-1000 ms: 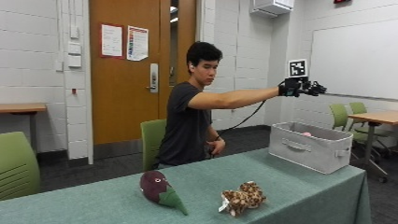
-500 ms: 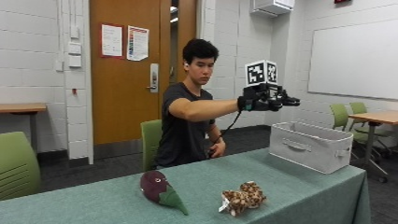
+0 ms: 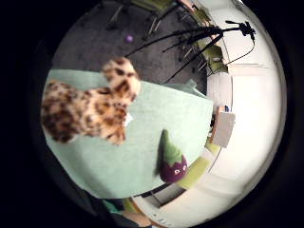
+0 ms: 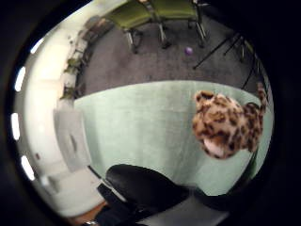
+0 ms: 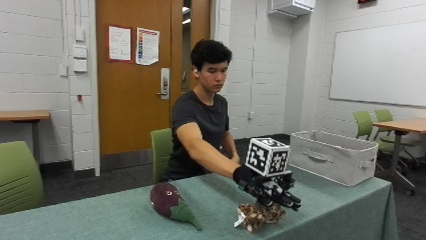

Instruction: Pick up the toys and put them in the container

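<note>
The gloved right hand (image 5: 266,187) hovers just above the leopard plush (image 5: 258,216) near the table's (image 5: 100,220) front edge, fingers spread, holding nothing. Only the outside view shows the grey container (image 5: 333,156) at the far corner. The little-finger palm view alone shows the eggplant plush's (image 3: 172,160) face.

right hand (image 5: 269,187) dropped onto leopard toy (image 5: 258,215).

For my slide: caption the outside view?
Gloved right hand hovers over spotted leopard plush toy on green table.
</note>
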